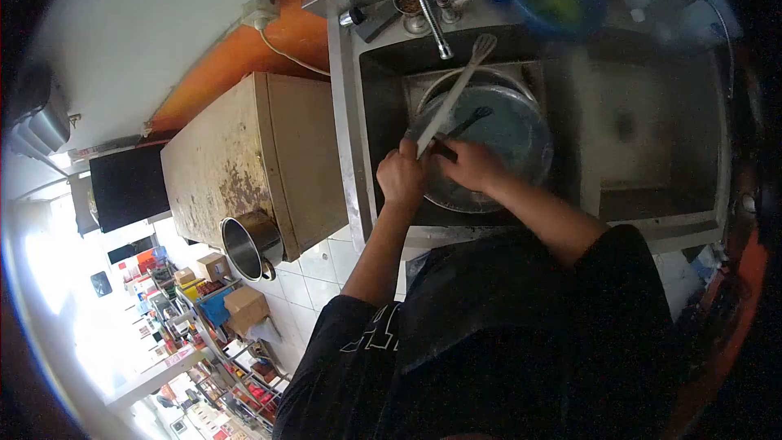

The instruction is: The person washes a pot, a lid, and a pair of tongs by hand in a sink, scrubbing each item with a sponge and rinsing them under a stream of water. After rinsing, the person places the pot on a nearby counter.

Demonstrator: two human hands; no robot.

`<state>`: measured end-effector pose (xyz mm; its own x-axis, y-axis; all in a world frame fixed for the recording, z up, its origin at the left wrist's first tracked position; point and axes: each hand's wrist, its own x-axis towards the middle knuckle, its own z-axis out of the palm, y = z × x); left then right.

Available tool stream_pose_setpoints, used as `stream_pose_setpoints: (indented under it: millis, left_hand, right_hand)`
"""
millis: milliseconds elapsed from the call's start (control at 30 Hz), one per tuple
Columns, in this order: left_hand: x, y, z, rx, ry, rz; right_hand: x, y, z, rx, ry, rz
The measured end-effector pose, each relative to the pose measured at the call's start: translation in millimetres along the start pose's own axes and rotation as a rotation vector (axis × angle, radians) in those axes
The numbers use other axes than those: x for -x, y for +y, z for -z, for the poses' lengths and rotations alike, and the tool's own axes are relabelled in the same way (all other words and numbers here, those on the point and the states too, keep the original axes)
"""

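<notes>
My left hand [400, 178] is closed around the lower end of a whisk [454, 98] with a long pale handle. Its wire head points up and away, near the tap. Close beside the handle's lower end is my right hand [472, 166], fingers curled in; what they grip is hidden. Both hands are over a large round metal basin [533, 171] of cloudy water, set in the left sink bowl. A dark whisk-shaped form, perhaps a shadow, shows in the basin. Another round rim is partly visible behind it.
A tap with a coiled spring hose [423, 0] reaches over the sink [349, 130]. A blue tub [521, 0] sits at the back, beside bottles. On the left are a worn cabinet [220, 155], a metal pot [252, 246] and shelves with boxes [244, 310].
</notes>
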<state>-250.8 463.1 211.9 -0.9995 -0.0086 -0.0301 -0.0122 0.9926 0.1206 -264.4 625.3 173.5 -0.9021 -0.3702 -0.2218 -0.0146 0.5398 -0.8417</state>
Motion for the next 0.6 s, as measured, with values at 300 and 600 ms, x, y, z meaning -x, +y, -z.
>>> stream_pose_setpoints:
  millis: [300, 600]
  left_hand:
    - [7, -4, 7, 0.078, 0.07, -0.027]
    - [22, -13, -5, 0.152, -0.08, 0.134]
  right_hand:
    - [-2, 11, 10, -0.032, -0.094, -0.221]
    - [-2, 56, 8, 0.294, -0.274, -0.327]
